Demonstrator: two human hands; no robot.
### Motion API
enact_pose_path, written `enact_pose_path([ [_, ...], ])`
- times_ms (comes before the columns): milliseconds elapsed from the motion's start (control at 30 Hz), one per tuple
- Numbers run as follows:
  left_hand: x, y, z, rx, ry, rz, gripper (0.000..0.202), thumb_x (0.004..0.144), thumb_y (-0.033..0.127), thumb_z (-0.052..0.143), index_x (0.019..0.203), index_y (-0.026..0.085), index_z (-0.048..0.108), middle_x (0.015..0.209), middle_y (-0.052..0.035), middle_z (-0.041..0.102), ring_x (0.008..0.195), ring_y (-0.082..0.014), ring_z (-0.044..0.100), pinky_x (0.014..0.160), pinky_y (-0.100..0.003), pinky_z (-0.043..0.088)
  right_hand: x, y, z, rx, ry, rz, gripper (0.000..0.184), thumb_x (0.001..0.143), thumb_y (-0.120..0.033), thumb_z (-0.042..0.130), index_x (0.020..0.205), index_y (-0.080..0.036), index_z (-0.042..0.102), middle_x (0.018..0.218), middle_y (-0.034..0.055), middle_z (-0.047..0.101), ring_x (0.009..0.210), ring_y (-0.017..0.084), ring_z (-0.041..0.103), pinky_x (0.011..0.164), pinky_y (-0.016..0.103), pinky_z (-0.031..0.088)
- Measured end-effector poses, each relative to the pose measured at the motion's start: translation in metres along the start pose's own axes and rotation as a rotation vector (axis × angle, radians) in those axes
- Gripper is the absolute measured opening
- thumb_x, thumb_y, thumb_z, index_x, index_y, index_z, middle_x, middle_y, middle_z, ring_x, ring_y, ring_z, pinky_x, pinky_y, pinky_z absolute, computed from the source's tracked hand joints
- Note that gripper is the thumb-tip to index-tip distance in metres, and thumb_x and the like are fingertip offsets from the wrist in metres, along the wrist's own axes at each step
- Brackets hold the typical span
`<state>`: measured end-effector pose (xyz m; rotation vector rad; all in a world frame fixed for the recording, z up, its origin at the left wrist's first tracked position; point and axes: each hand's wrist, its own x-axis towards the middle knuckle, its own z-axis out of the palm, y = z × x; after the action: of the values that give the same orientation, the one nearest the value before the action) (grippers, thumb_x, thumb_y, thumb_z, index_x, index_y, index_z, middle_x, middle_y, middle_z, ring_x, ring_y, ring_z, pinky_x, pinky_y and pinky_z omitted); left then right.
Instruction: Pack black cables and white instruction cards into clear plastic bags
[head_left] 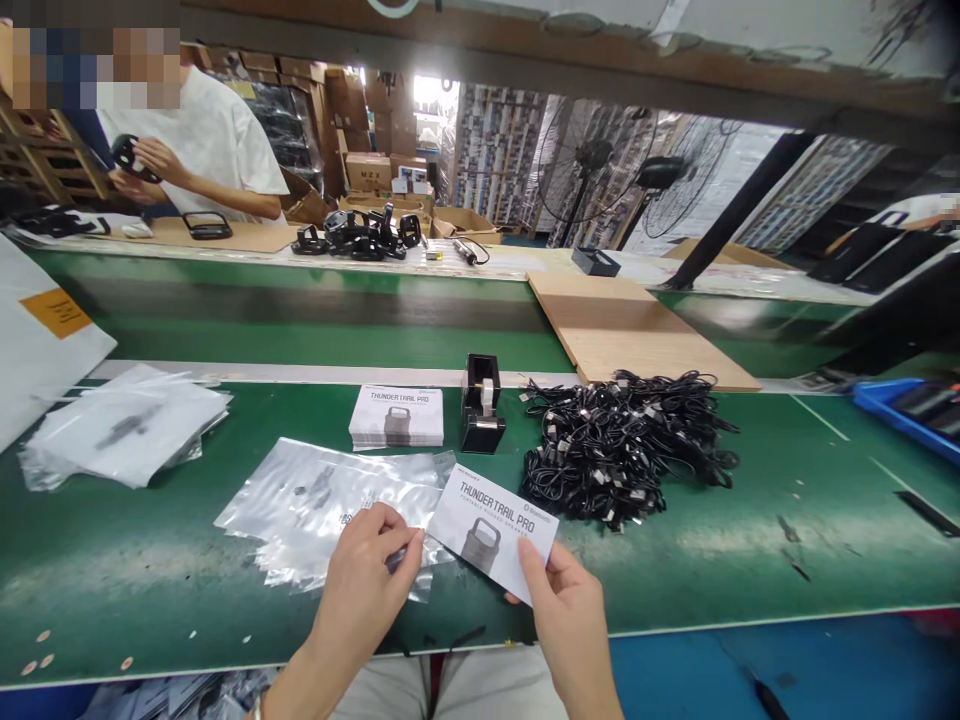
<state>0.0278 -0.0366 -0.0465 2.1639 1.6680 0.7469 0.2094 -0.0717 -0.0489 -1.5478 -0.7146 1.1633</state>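
My right hand [566, 600] grips a white printed booklet [487, 530] marked "Thunder Trail Pro", thumb on its front, tilted above the table. My left hand [367, 570] is closed, thumb and forefinger pinched close to the booklet's left corner; what lies between the fingertips is too small to make out. Under and beyond that hand lies a pile of clear plastic bags [289, 490]. A neat stack of the same booklets [397, 418] sits farther back, beside a black tape dispenser [482, 405]. To the right is a heap of bundled black USB cables [622, 450].
More plastic bags [124, 430] lie at the left. A wooden board [637, 325] bridges to the back bench, where black speaker parts [364, 235] are heaped. Across the bench, a person in a white shirt [225, 135] handles a black part. A blue bin [885, 405] stands far right.
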Motion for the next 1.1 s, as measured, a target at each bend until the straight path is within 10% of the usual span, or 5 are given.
enact_pose_path([
  [300,-0.009,-0.01,0.008,-0.041,0.059,0.051,0.019,0.085,0.022,0.044,0.096,0.021,0.059,0.084,-0.0039,0.057,0.079,-0.0201,0.053,0.069,-0.033,0.043,-0.018,-0.003,-0.007,-0.076,-0.094,0.111,0.049,0.067,-0.054,0.061,0.088,-0.01,0.066,0.056,0.0041,0.064,0.042,0.012,0.048,0.036,0.022,0.042],
  [567,-0.012,-0.01,0.01,-0.052,0.038,0.07,0.01,0.081,0.028,0.052,0.088,0.022,0.058,0.085,-0.0038,0.055,0.08,-0.0214,0.051,0.07,-0.036,0.044,-0.01,0.0,-0.016,-0.334,-0.337,0.186,0.043,0.073,-0.051,0.052,0.079,-0.009,0.062,0.049,-0.0017,0.052,0.029,0.004,0.038,0.027,0.015,0.023],
  [867,-0.01,-0.01,0.02,-0.084,0.066,0.147,0.016,0.083,0.029,0.049,0.071,0.023,0.057,0.075,-0.0027,0.053,0.073,-0.0209,0.051,0.066,-0.035,0.042,0.004,-0.011,-0.022,-0.263,-0.545,0.15,0.035,0.07,-0.048,0.058,0.069,-0.012,0.056,0.05,-0.0038,0.051,0.04,0.003,0.044,0.04,0.013,0.033],
  [1100,-0.006,0.01,0.0,-0.237,0.03,0.01,0.02,0.084,0.036,0.045,0.072,0.025,0.056,0.075,-0.0006,0.054,0.076,-0.0196,0.053,0.066,-0.029,0.042,0.009,-0.017,-0.008,-0.037,-0.458,0.221,0.046,0.06,-0.056,0.065,0.073,-0.017,0.043,0.041,-0.0048,0.054,0.034,0.009,0.053,0.035,0.015,0.037],
])
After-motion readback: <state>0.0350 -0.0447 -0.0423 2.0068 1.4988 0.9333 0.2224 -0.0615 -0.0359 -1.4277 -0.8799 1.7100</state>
